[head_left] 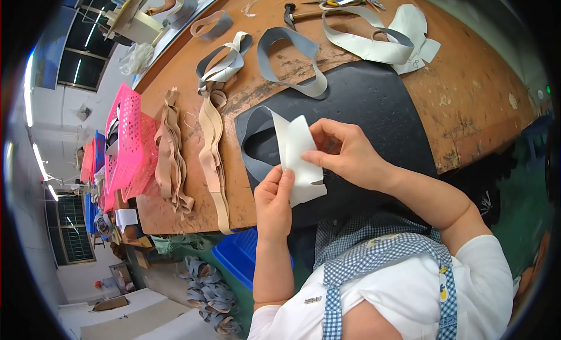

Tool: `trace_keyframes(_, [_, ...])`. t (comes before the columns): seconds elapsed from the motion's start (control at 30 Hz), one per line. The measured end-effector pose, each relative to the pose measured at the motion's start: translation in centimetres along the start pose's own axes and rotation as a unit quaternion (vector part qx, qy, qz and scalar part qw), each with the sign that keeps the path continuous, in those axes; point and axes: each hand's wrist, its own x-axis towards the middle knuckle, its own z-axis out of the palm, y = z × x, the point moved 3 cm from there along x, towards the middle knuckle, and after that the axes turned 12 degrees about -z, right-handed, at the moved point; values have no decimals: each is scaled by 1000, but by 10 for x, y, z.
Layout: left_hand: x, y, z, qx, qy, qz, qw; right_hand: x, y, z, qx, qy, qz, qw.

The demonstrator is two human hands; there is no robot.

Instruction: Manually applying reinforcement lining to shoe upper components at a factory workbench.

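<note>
My left hand (273, 202) pinches the lower left edge of a white flat piece (302, 175) with a small notch at its lower right. My right hand (347, 152) grips the same piece near its upper right edge, thumb on top and fingers curled behind. A looped strip, grey on one face and white on the other (250, 150), runs up to the white piece from the left. Whether the two are joined or only overlap is hidden by my fingers. Both hands are above a black mat (374, 106) on the wooden table (479, 94).
Beyond the mat lie more grey and white strip loops (292, 80), a hammer (310, 15) and a white cut pattern piece (416, 33). Tan strip bundles (172, 159) lie leftward, beside a pink perforated basket (123, 141). Below the table edge stands a blue bin (236, 255).
</note>
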Motion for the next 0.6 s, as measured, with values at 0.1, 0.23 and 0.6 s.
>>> trace_keyframes(0.1, [-1,-2,2,27,12,1,1000,1,8,-1,37,22,19,999])
trace_keyframes(0.23, [1,-3,2,28,6,-5,1000,1,10,0,82,50,28,995])
trace_keyframes(0.6, [-1,0,2,12,20,-28,999,4,11,11,13,5,59,998])
